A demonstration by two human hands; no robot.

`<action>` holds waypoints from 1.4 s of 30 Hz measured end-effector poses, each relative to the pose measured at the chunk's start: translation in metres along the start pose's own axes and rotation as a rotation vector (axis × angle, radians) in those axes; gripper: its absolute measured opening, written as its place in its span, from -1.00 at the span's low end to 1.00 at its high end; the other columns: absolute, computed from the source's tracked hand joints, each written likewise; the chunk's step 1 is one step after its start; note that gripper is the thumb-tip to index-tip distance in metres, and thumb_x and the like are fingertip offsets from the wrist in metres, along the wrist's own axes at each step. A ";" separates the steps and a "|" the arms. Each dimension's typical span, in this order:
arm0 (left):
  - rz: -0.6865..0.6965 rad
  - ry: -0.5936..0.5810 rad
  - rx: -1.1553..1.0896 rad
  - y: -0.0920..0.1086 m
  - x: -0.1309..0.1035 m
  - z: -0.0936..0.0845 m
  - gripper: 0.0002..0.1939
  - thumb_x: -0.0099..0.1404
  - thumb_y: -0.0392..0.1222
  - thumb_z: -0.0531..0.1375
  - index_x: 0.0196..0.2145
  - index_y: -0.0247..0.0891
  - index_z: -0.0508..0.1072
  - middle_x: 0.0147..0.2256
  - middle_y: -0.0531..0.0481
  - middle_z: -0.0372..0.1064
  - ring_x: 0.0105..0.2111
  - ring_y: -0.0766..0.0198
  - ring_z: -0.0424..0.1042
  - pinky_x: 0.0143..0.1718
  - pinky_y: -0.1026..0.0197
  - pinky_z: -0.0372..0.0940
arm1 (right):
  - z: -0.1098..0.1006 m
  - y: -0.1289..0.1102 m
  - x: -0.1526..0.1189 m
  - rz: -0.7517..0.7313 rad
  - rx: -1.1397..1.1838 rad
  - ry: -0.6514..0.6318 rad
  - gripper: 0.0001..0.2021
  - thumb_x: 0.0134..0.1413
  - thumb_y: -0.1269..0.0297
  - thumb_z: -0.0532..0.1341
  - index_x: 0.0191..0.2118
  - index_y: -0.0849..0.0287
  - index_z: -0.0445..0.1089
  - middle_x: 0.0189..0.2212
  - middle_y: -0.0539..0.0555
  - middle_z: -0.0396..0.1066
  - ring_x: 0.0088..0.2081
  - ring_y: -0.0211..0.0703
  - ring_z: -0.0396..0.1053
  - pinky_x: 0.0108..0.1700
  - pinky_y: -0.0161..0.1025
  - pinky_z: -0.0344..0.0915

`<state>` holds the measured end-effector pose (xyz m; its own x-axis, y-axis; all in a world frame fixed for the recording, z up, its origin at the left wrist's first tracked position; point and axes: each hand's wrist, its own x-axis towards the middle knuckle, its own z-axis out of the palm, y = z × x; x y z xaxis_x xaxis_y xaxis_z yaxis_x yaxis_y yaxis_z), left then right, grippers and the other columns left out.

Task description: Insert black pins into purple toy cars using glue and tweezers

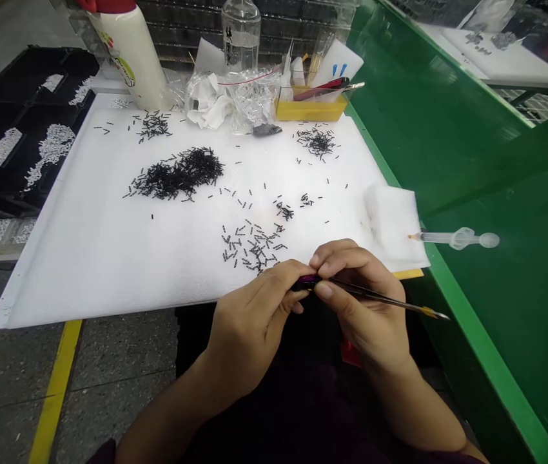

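Both hands meet just over the near edge of the white foam board. My left hand is closed, its thumb and fingers around a small dark piece with a purple sheen, mostly hidden by the fingers. Against the right end of that piece, the fingertips of my right hand are pinched together. A slim dark tool with a yellow band and a pale pointed end lies in my right hand, pointing right. Small black rod-like parts lie scattered just beyond my hands.
A larger heap of black parts lies mid-board. Behind stand a white bottle, a clear bottle, crumpled plastic and a yellow tool box. A syringe rests right, beside a green panel. Black trays sit left.
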<state>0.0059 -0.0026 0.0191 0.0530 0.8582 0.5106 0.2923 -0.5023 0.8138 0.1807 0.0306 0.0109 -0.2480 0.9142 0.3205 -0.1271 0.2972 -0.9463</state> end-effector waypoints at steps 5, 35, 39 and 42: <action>-0.344 -0.134 -0.187 0.007 -0.003 -0.011 -0.78 0.62 -0.18 0.23 0.11 -0.21 0.63 -0.32 0.11 0.67 -0.46 0.47 0.59 -0.29 0.47 0.48 | -0.003 -0.002 -0.003 -0.199 -0.211 0.019 -0.66 0.29 0.50 0.42 0.09 -0.01 0.57 -0.05 0.03 0.58 -0.16 -0.21 0.54 -0.14 -0.23 0.53; -0.575 -0.211 -0.292 0.016 -0.002 -0.019 -0.70 0.61 0.03 0.24 0.18 0.00 0.65 -0.59 0.21 0.49 -0.59 0.43 0.46 -0.47 0.40 0.34 | -0.006 -0.003 -0.013 -0.446 -0.521 0.027 -0.61 0.32 0.47 0.37 0.20 0.04 0.58 0.01 0.11 0.61 0.00 -0.06 0.59 -0.04 -0.15 0.61; -0.593 -0.209 -0.278 0.016 -0.001 -0.018 -0.68 0.61 0.03 0.24 0.17 -0.04 0.66 -0.58 0.19 0.50 -0.58 0.40 0.47 -0.47 0.37 0.34 | -0.003 -0.001 -0.013 -0.376 -0.482 0.047 -0.62 0.33 0.45 0.36 0.19 0.00 0.58 -0.01 0.11 0.60 -0.02 -0.05 0.57 -0.07 -0.12 0.62; -0.597 -0.216 -0.295 0.016 0.000 -0.018 -0.68 0.61 0.04 0.24 0.18 -0.03 0.66 -0.57 0.18 0.51 -0.56 0.37 0.51 -0.42 0.34 0.39 | -0.001 -0.001 -0.013 -0.326 -0.388 0.072 -0.51 0.31 0.46 0.38 0.29 -0.04 0.51 -0.02 0.08 0.59 -0.20 -0.16 0.53 -0.21 -0.18 0.57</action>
<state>-0.0065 -0.0128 0.0374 0.1612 0.9829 -0.0889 0.0605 0.0800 0.9950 0.1848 0.0183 0.0076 -0.1863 0.7696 0.6107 0.1820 0.6379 -0.7483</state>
